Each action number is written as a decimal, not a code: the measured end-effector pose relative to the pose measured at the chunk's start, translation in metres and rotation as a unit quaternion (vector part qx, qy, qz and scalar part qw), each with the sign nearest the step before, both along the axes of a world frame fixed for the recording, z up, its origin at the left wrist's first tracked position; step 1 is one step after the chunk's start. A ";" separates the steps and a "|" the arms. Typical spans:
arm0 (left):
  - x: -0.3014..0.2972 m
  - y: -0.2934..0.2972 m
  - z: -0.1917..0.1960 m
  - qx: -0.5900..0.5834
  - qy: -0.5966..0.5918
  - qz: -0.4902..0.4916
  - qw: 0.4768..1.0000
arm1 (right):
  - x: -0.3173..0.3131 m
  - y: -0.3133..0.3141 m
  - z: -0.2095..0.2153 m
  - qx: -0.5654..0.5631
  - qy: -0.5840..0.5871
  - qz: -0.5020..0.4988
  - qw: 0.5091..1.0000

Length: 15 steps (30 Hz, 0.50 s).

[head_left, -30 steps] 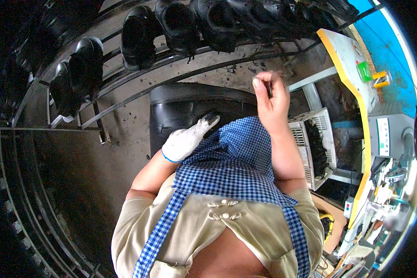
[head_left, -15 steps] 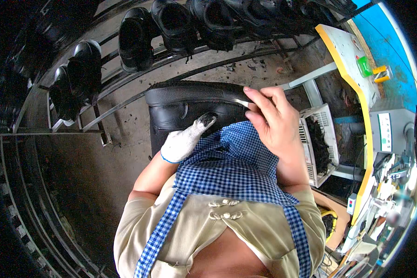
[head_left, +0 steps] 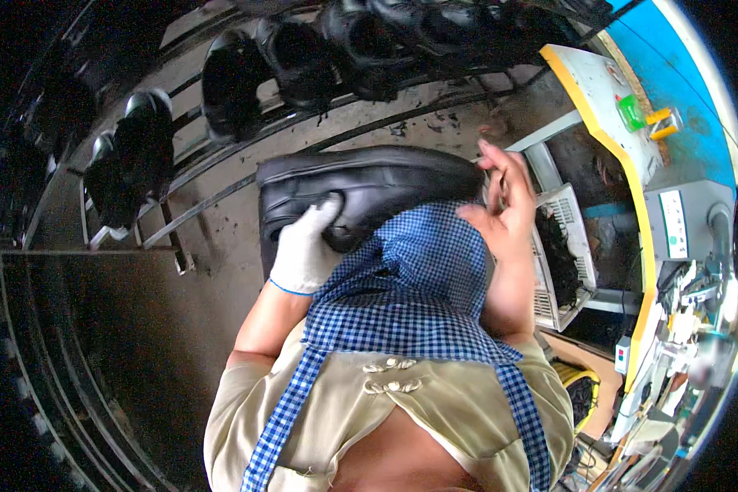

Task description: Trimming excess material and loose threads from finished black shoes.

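A black leather shoe [head_left: 385, 184] lies on its side across my lap, on a blue checked apron [head_left: 418, 287]. My left hand [head_left: 303, 250], in a white glove, presses on the shoe near its opening and grips it. My bare right hand [head_left: 500, 205] is raised beside the shoe's right end, fingers curled around a small thin pale stick; what kind of thing it is I cannot tell. The shoe's lower edge is hidden by the apron.
Several black shoes [head_left: 230, 90] sit on a metal rail rack across the top and left. A white slatted crate [head_left: 562, 254] with dark material stands at my right. Beyond it are a yellow-edged bench [head_left: 599, 90] with a green object [head_left: 631, 111] and a grey machine [head_left: 681, 221].
My right hand came down from high above the shoe to its right end, with the pale stick showing in its fingers. The gloved left hand slid further onto the shoe.
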<state>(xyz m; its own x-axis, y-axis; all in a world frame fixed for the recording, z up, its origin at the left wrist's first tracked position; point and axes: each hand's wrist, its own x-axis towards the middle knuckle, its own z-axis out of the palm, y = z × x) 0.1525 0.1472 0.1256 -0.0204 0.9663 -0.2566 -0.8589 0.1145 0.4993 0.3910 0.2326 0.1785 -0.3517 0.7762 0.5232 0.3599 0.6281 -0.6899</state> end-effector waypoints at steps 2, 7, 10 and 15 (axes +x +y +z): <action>0.002 0.006 0.013 0.003 -0.029 -0.003 1.000 | 0.006 0.000 -0.026 -0.115 0.083 0.016 0.990; 0.001 0.015 -0.013 -0.055 -0.152 -0.059 0.985 | -0.029 -0.001 -0.043 -0.191 0.280 0.049 0.940; -0.001 0.011 -0.012 -0.027 -0.173 -0.115 0.978 | -0.027 0.006 -0.037 -0.164 0.216 -0.001 0.962; -0.003 0.001 -0.021 0.082 0.222 -0.145 0.961 | -0.028 0.018 -0.017 -0.064 0.089 -0.040 0.993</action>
